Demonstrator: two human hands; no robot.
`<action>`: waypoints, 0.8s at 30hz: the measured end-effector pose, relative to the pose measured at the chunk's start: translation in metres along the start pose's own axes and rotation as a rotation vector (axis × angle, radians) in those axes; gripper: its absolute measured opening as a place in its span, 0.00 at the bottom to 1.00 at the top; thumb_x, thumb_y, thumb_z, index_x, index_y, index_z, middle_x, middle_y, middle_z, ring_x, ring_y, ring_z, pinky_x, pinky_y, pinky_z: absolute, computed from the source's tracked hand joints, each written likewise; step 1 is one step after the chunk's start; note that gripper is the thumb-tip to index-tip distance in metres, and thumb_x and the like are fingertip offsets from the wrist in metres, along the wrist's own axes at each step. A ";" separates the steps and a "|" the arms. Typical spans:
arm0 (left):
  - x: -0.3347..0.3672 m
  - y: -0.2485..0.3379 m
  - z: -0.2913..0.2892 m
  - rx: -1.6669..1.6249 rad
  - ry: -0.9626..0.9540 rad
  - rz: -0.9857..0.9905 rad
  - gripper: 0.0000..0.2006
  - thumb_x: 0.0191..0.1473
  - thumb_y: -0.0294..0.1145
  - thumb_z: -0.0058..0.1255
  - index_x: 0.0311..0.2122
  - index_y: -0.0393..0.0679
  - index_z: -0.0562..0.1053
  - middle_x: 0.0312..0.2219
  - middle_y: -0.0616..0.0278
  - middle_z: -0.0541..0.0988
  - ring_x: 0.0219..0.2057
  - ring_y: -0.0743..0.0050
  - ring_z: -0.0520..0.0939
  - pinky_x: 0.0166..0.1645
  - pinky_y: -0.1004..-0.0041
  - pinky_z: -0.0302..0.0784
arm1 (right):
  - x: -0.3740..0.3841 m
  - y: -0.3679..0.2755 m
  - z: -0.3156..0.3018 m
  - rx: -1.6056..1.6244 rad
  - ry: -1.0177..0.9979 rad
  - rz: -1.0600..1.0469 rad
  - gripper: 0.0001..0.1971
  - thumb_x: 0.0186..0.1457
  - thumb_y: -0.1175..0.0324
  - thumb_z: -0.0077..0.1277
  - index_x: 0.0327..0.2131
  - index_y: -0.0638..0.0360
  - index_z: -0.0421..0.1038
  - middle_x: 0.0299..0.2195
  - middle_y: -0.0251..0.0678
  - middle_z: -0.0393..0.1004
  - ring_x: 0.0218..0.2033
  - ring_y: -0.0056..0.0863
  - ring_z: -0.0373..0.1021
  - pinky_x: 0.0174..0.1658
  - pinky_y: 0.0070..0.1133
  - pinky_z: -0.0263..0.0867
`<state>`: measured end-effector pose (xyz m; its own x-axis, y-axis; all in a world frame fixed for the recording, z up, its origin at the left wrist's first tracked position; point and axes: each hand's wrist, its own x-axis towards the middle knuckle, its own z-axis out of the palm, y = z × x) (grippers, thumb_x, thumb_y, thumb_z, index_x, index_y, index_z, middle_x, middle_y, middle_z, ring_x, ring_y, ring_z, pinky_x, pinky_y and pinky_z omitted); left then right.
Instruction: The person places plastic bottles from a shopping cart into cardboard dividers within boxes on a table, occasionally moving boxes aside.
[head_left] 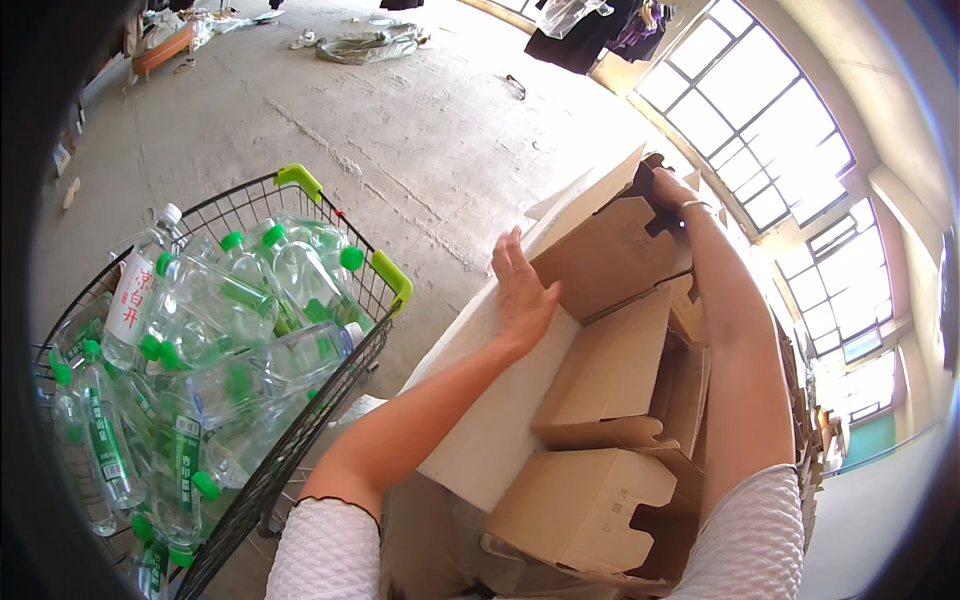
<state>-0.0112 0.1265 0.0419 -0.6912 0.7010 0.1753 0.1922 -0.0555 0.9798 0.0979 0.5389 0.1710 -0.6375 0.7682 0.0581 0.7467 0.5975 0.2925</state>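
Three brown cardboard boxes stand in a row along my right side: a far box [610, 250], a middle box [605, 375] and a near box [575, 510]. Their tops are open, with notched flaps and dark insides. My left hand [525, 295] is beside the left side of the far box, its fingers stretched out and holding nothing. At that box's far upper edge, my right hand [674, 190] has its fingers bent around the cardboard; the fingertips are partly hidden. A bracelet circles the right wrist.
To my left stands a black wire cart [290, 450] with green corners, heaped with clear plastic bottles [225, 300], many green-capped. A white board-like surface [490, 420] lies beside the boxes. On the concrete floor [430, 130] lies a crumpled plastic bag [370, 45]. Large windows [750, 110] are at right.
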 end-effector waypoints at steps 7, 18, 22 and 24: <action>-0.015 -0.013 -0.009 0.099 -0.113 0.122 0.39 0.50 0.25 0.63 0.63 0.29 0.53 0.58 0.36 0.59 0.65 0.36 0.58 0.70 0.56 0.55 | -0.048 -0.097 -0.077 -0.163 0.029 0.092 0.11 0.56 0.69 0.51 0.41 0.57 0.80 0.45 0.46 0.81 0.50 0.44 0.76 0.51 0.36 0.72; -0.014 -0.037 0.014 -0.034 -0.417 0.262 0.47 0.52 0.24 0.56 0.73 0.42 0.42 0.67 0.41 0.49 0.67 0.39 0.59 0.66 0.58 0.65 | -0.038 -0.084 -0.065 -0.090 0.088 -0.043 0.11 0.55 0.73 0.49 0.39 0.58 0.80 0.44 0.47 0.81 0.48 0.41 0.78 0.50 0.36 0.72; -0.013 -0.031 0.007 -0.080 -0.565 0.095 0.46 0.52 0.20 0.54 0.72 0.42 0.43 0.67 0.43 0.49 0.64 0.41 0.65 0.65 0.57 0.67 | -0.034 -0.042 -0.073 0.321 -0.114 -0.123 0.10 0.51 0.71 0.55 0.38 0.61 0.76 0.37 0.42 0.77 0.42 0.34 0.75 0.45 0.32 0.70; -0.011 -0.025 0.009 -0.112 -0.583 0.027 0.47 0.52 0.19 0.54 0.73 0.42 0.43 0.68 0.45 0.49 0.64 0.43 0.68 0.65 0.58 0.69 | -0.039 -0.014 -0.083 0.524 -0.192 -0.132 0.12 0.49 0.68 0.59 0.35 0.64 0.72 0.30 0.37 0.74 0.37 0.28 0.72 0.41 0.28 0.69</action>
<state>-0.0022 0.1273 0.0142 -0.1846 0.9714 0.1494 0.1082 -0.1310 0.9855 0.0964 0.4821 0.2441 -0.7226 0.6779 -0.1353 0.6884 0.6880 -0.2295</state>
